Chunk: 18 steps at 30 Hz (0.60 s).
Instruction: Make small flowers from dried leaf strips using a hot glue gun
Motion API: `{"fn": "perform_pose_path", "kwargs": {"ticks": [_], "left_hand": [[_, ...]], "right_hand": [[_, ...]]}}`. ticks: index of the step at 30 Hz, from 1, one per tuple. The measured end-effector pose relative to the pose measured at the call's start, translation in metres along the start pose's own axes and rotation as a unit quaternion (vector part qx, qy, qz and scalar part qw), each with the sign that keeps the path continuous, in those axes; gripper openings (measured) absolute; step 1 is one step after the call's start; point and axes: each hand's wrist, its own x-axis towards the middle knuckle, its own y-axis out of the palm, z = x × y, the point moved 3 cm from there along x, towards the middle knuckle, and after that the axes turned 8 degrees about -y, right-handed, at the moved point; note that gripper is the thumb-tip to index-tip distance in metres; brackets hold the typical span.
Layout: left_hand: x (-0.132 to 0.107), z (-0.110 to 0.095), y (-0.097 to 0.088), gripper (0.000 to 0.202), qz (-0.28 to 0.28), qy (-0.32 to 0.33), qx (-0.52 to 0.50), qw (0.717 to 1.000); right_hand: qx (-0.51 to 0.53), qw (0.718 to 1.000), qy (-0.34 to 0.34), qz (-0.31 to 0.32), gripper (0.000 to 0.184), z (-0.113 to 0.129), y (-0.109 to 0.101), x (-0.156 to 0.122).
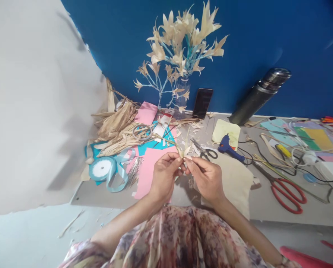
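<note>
Between my two hands, over the front middle of the table, is a small pale dried-husk flower (184,152) with pointed petals. My left hand (168,173) pinches it near its base from the left. The fingers of my right hand (207,176) are closed on its right side, at a petal. Both sets of fingertips nearly meet and hide the flower's lower part. Just behind my right hand lie small black-handled scissors (208,153). A pink sheet (148,167) lies beside and under my left hand.
Left are a blue ribbon spool (101,168), wires (134,173) and dried husks (116,128). Husk flowers (183,41) stand in a bottle (182,93) behind, beside a phone (202,103). Right are a flask (258,96), a glue gun (230,148) and red-handled scissors (289,195).
</note>
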Motion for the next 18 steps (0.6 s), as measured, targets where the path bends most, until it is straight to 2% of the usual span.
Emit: {"fn": "perform_pose_path", "kwargs": {"ticks": [2,4,6,8,11,14,16,18], "left_hand": [[0.003,-0.003,-0.002,0.015,-0.049,0.073,0.064,0.994],[0.005,-0.006,-0.003,0.011,-0.1,0.139,0.129,0.977],[0.006,-0.009,-0.003,0.006,-0.14,0.208,0.186,0.95],[0.007,-0.011,-0.003,0.001,-0.16,0.291,0.245,0.911],[0.004,-0.011,-0.001,0.014,-0.152,0.426,0.326,0.83],[0.002,-0.007,0.001,0.034,-0.116,0.51,0.38,0.763],[0.001,-0.003,0.002,0.045,-0.089,0.528,0.394,0.747],[0.0,-0.002,0.004,0.05,-0.069,0.52,0.391,0.756]], "right_hand": [[0.016,1.0,0.012,0.002,0.023,0.001,0.003,0.002],[0.034,0.999,0.021,-0.004,0.023,0.002,0.006,0.003],[0.048,0.998,0.028,-0.015,0.023,0.001,0.009,0.004],[0.061,0.997,0.035,-0.024,0.023,0.0,0.011,0.004],[0.084,0.995,0.049,-0.035,0.024,-0.002,0.013,0.003],[0.1,0.992,0.055,-0.05,0.024,-0.005,0.013,0.003],[0.103,0.991,0.055,-0.063,0.024,-0.006,0.011,0.003],[0.103,0.99,0.057,-0.079,0.022,-0.007,0.01,0.005]]}}
